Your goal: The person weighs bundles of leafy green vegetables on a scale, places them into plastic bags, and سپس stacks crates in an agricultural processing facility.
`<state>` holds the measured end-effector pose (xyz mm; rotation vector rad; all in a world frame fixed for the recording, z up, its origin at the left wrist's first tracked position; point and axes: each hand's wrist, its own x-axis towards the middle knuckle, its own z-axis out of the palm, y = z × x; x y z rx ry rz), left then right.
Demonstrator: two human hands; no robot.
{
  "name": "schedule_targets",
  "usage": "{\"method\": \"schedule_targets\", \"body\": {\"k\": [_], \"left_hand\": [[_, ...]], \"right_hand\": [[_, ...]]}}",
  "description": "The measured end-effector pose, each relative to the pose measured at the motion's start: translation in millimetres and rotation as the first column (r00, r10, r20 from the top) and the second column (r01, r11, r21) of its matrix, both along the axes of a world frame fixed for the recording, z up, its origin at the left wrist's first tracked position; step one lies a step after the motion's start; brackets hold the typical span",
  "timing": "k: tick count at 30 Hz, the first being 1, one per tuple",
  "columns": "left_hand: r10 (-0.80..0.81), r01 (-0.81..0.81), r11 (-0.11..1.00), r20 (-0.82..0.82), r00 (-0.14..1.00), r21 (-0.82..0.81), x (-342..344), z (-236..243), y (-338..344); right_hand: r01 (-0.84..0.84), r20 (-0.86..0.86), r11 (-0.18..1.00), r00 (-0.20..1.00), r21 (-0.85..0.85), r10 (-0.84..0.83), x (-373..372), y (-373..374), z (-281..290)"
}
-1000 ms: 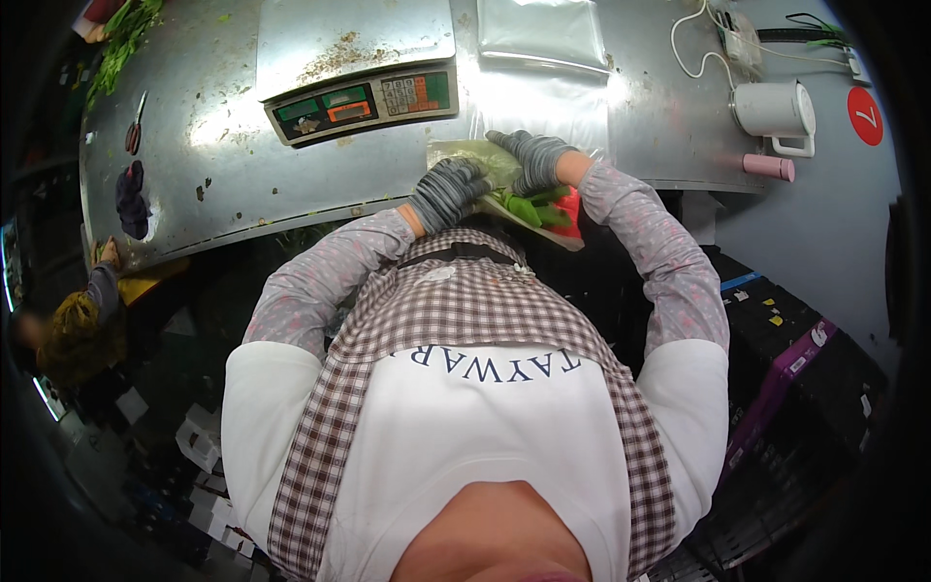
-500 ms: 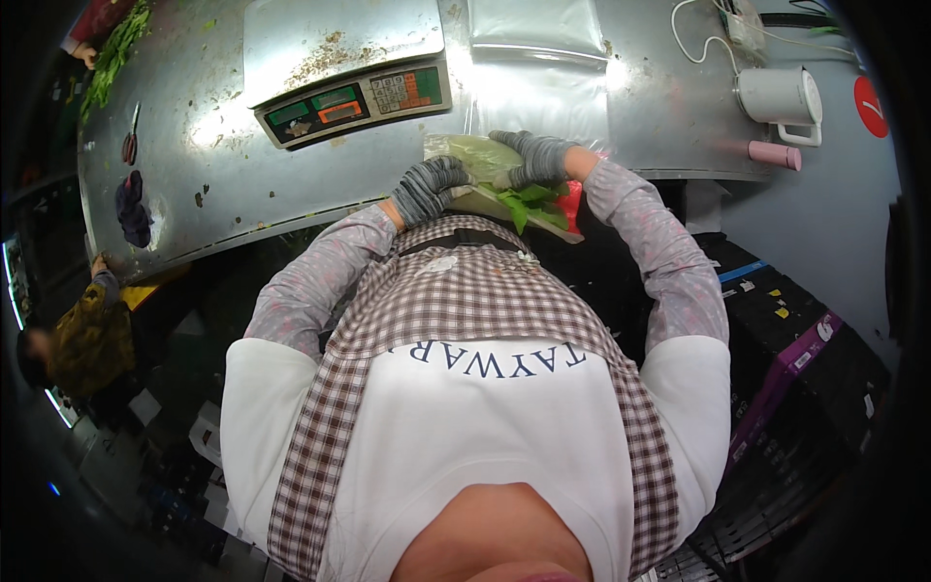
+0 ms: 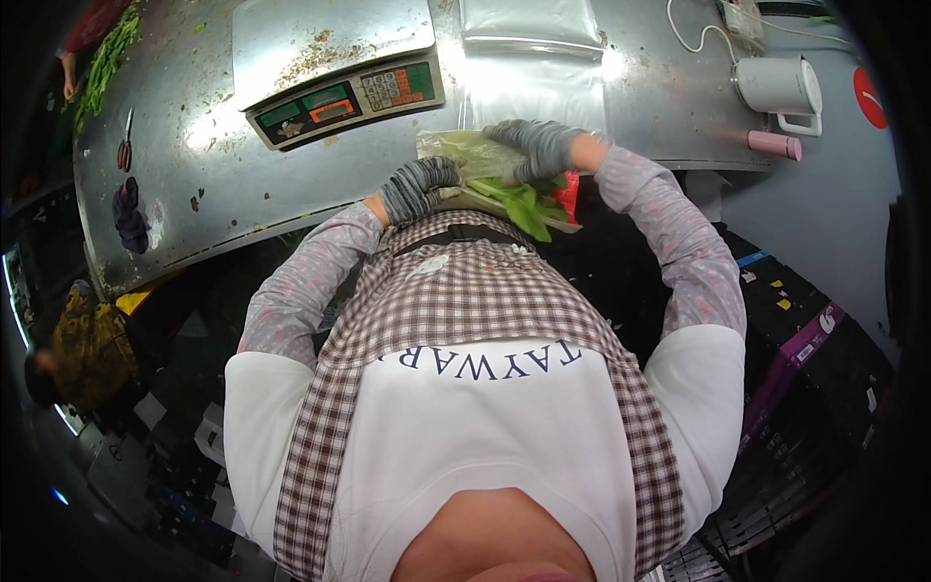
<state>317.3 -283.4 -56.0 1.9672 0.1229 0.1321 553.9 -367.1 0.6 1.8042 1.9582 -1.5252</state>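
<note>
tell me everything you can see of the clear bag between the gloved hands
The bag looks like thin, shiny, see-through plastic, wrinkled, with pale green showing through. Green leaves stick out at its near right side, beside a red patch. It lies slantwise at the near edge of the metal table. The left hand grips its left side; the right hand lies over its upper right.

Left fingers (image 3: 441,171) hold a plastic bag (image 3: 433,143) of greens (image 3: 527,206), right fingers (image 3: 519,134) touching it.
</note>
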Motion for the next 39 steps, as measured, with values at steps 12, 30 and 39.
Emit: {"method": "schedule_targets", "body": {"k": [12,30,39], "left_hand": [[-0.032,0.034,0.997,-0.035,0.999,0.07,-1,-3,2],[0.147,-0.162,0.974,0.104,0.984,0.157,4,-1,-7],[0.3,-0.316,0.925,0.106,0.948,0.21,14,-3,-12]], "right_hand": [[-0.145,0.324,0.984,0.94,0.1,0.105,1,-19,2],[-0.288,0.442,0.744,0.897,0.603,-0.011,-15,-115,-9],[0.431,-0.233,0.888,0.891,0.161,-0.39,11,-25,74]]}}
